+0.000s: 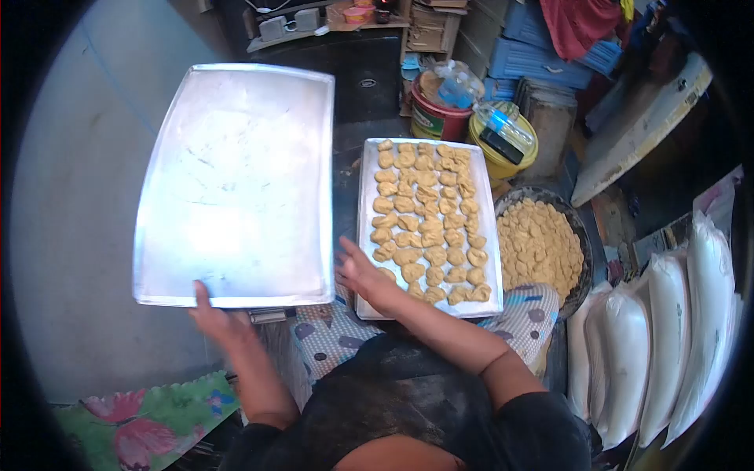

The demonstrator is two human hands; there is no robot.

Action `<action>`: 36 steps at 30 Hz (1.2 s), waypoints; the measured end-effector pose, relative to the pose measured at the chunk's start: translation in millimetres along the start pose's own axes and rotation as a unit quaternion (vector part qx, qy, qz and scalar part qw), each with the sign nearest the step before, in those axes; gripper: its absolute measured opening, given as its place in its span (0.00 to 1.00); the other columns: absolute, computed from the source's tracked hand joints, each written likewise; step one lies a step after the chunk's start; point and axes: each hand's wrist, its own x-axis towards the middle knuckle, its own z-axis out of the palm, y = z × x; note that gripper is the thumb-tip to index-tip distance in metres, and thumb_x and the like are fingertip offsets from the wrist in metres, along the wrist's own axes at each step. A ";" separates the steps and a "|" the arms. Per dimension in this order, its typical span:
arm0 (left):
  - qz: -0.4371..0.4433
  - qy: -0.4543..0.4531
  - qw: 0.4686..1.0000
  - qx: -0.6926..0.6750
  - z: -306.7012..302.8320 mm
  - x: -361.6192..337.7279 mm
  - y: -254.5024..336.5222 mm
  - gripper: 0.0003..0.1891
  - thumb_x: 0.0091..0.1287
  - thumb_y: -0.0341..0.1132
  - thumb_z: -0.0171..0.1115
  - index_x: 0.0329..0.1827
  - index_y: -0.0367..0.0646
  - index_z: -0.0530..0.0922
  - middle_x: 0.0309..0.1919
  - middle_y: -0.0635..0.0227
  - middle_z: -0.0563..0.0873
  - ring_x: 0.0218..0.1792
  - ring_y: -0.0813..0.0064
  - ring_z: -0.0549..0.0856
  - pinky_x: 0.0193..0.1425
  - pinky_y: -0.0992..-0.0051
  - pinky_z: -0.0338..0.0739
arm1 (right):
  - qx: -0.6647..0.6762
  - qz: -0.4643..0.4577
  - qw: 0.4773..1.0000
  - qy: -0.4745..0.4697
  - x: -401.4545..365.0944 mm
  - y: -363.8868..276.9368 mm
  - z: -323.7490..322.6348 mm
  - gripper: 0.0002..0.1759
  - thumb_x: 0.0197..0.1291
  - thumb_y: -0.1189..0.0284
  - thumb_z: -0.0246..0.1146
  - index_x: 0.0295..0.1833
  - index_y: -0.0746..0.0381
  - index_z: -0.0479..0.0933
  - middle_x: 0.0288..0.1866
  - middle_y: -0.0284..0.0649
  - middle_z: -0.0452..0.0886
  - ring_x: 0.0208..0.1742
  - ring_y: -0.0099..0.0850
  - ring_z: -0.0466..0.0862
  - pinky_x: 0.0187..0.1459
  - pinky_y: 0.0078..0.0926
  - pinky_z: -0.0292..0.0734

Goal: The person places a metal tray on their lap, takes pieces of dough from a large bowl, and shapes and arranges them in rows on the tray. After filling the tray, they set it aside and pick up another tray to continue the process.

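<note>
My left hand (214,318) grips the near edge of a bare metal tray (243,157), its thumb over the rim and its fingers hidden beneath. My right hand (363,271) is between that tray and a second metal tray (367,188), its fingers apart and next to the bare tray's right edge; no object shows in it. Rows of tan dough pieces (426,210) cover the second tray, which lies in front of my body. To its right, a dark round basin (585,251) holds many more dough pieces (542,243).
Behind the dough tray stand a red bucket (444,122) and a yellow bucket (503,161) with bottles and a black phone on top. Filled white plastic sacks (667,314) line the right side. A pale wall (71,235) rises at left, above a butterfly-patterned cloth (149,424).
</note>
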 end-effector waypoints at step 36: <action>-0.147 -0.633 0.526 0.549 5.0 -104.6 -89.4 0.22 0.66 0.50 0.58 0.32 0.35 0.78 0.27 0.46 0.82 0.33 0.46 0.82 0.40 0.57 0.74 | -0.691 -0.247 0.516 0.442 -138.0 -207.0 -92.0 0.38 0.58 0.63 0.66 0.71 0.61 0.63 0.68 0.57 0.66 0.69 0.51 0.66 0.66 0.41 0.64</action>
